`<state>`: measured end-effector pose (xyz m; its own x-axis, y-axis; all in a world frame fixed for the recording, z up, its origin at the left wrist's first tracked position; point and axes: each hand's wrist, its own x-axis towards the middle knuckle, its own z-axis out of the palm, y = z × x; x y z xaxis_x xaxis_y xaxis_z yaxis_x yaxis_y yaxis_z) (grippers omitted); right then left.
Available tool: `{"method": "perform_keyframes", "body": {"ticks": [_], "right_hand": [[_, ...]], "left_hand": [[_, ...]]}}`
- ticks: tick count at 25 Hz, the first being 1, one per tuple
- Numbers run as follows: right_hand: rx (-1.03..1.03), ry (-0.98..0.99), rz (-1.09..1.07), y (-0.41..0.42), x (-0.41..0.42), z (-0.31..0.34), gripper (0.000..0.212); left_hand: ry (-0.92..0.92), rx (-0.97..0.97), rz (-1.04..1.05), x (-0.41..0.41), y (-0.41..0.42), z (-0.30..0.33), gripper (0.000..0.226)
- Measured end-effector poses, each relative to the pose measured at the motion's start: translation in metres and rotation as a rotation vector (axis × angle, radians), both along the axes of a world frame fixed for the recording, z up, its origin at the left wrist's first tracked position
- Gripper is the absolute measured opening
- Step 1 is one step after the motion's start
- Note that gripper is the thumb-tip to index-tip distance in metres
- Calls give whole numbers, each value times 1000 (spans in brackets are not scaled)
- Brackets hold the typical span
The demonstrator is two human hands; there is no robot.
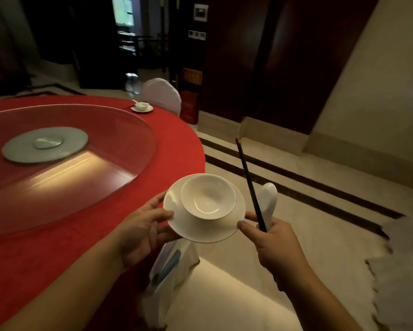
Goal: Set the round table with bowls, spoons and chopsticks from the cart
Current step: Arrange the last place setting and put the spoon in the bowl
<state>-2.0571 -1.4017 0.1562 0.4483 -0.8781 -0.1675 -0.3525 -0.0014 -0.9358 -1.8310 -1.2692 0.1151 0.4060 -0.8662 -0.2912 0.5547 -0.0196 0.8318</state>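
A white bowl (208, 196) sits on a white saucer (200, 231), held in the air just off the right edge of the round table (57, 247) with its red cloth. My left hand (141, 232) grips the saucer's left rim, thumb on top. My right hand (272, 240) holds black chopsticks (248, 180) and a white spoon (268, 201), both pointing up and away, while its thumb and a fingertip touch the saucer's right rim. A set place with bowl, spoon and saucer (141, 107) lies at the table's far edge.
A glass turntable (105, 130) covers the table's middle. A white-covered chair (162, 94) stands behind the far setting, another white-covered chair (172, 271) just below the saucer. A red fire extinguisher box (188, 106) stands by the dark wall. Tiled floor to the right.
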Motion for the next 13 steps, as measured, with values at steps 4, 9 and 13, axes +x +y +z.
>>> {"method": "perform_keyframes", "body": {"ticks": [4,9,13], "right_hand": [[13,42,319,-111,24,16,5],[32,54,622,-181,79,33,7],[-26,75,771,-216,151,20,16]], "left_hand": [[-25,-13,264,-22,-50,3,50],[-32,-12,514,-26,-79,8,51],[-35,6,660,6,-93,-4,50]]}}
